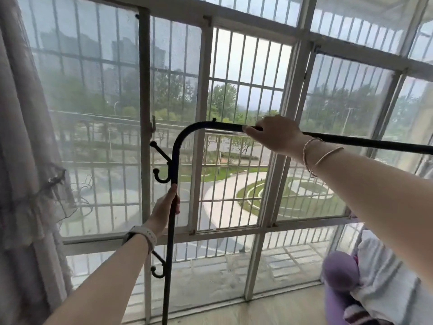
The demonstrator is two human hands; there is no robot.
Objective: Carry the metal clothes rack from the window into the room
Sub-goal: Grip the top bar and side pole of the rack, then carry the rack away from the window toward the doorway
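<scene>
Two hands are on the metal clothes rack (pixel 187 130), which stands right against the window (pixel 239 95), not yet carried into the room. Starting at your left, the curtain (pixel 25 148) hangs close to the rack's side hooks (pixel 160 164); if you swing the post that way as you turn, a hook could well snag the fabric. Your left hand (pixel 165 206) is wrapped around the upright post just under those hooks, so a slip upward would drive your fingers into them. Your right hand (pixel 275 134) is curled over the top bar, but whether the fingers close fully underneath cannot be told from here. Further right, the bar runs out of frame, so its far end and the other post are unseen and could knock the window frame or the bedding (pixel 384 277) at the lower right. The rack's foot is cut off below, and the floor (pixel 269 310) it stands on is barely shown.
</scene>
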